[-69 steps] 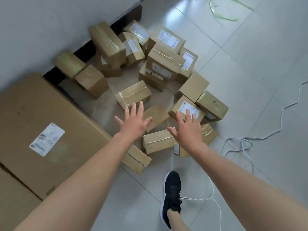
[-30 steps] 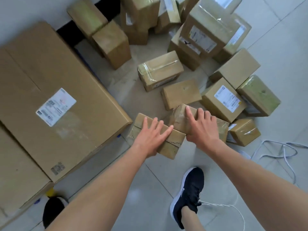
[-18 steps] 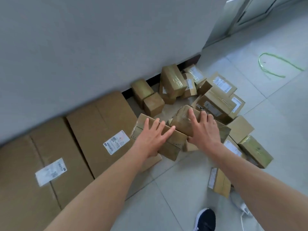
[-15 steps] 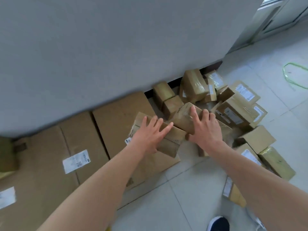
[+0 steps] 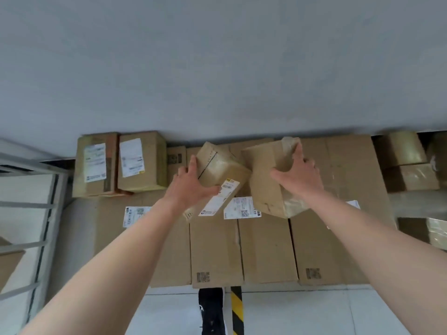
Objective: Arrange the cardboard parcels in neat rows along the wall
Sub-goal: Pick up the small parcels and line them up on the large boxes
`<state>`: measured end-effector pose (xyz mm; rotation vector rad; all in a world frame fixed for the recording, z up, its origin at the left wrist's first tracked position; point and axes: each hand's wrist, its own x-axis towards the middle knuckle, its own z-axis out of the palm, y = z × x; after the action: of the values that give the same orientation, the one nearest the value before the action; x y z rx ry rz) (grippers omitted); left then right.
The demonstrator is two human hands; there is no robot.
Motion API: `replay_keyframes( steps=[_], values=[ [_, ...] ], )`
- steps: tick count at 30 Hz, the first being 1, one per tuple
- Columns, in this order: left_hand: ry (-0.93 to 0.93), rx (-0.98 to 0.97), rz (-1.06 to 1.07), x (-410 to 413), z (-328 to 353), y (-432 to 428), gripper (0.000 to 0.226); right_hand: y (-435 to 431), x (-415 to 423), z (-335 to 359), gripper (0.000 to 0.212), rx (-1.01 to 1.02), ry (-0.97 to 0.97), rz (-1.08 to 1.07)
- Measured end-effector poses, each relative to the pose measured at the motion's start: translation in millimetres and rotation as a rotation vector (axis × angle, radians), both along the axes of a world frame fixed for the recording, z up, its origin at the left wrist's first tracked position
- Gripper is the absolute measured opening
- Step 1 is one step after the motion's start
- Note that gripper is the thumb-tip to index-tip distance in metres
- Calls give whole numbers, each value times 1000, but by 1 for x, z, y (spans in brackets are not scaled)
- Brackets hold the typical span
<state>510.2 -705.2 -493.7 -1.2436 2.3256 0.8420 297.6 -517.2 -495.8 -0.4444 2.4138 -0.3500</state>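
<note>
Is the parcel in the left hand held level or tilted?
Tilted. The parcel in the left hand has edges running slantwise to the straight cartons below it.

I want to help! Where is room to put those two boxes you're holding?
Bare room: the tops of the big flat cartons below the held parcels, between the two labelled boxes at the left and the taped parcels at the right, out to the near edge. Both ends are crowded.

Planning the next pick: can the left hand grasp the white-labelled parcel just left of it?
Probably not yet: the left hand grips a small parcel, so its fingers are occupied. The way to the labelled parcel looks free.
</note>
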Motion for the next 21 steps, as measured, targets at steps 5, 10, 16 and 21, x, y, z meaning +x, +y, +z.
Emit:
replay_keyframes(
  steps=[5, 10, 16, 21],
  values=[
    [153, 22, 168, 31, -35, -90, 79, -82, 11, -38, 74, -177, -198, -137],
    [29, -287, -188, 47, -66, -124, 89, -123, 36, -73, 79, -127, -26, 112],
    [-179, -186, -463, 46, -110, -106, 109, -144, 78, -99, 119, 128, -44, 404],
    [-151, -267, -477, 46, -126, -109, 111, -145, 87, -113, 116, 130, 83, 501]
  ],
)
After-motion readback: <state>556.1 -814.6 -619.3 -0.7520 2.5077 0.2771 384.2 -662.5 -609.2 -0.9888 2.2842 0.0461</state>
